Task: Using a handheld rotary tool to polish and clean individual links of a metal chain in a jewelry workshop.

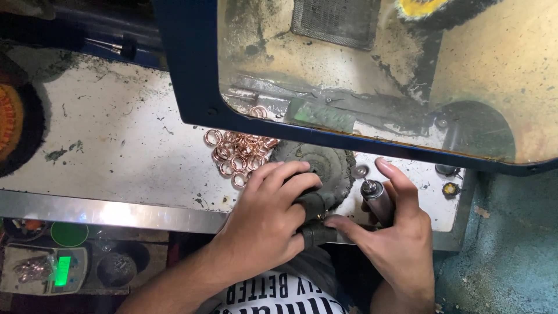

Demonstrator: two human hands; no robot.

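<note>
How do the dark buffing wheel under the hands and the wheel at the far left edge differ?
The dark buffing wheel sits mid-bench by the heap of copper rings, partly covered by the left hand; the left-edge wheel lies apart, untouched and cut off by the frame. The first looks grey-black throughout; the second has an orange centre. Both are round with dark, fuzzy rims, on the same white bench.

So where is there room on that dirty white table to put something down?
The widest bare patch of the white table lies left of the copper rings, up to the dark brush wheel at the edge. It is crowded around the round buffing wheel, where the left hand and right hand work.
</note>
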